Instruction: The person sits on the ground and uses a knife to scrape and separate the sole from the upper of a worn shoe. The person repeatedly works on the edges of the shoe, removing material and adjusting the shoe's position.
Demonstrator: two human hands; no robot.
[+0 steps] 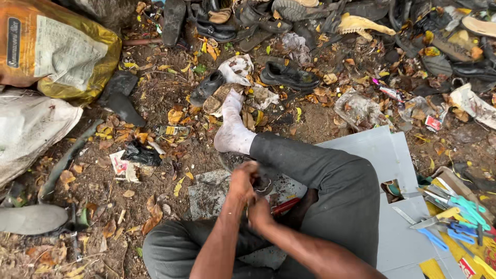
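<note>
I sit on the ground with grey trousers and a white sock on my outstretched foot. My left hand is closed on a small dark piece held over my lap; I cannot tell what it is. Just below it, my right hand grips a red-handled tool that points to the right. The two hands are almost touching. A grey slab lies on the dirt under them.
A grey board lies at my right, with knives, blue and green-handled tools beside it. Worn shoes and sandals are piled at the back. Sacks stand at the left. Dry leaves and litter cover the soil.
</note>
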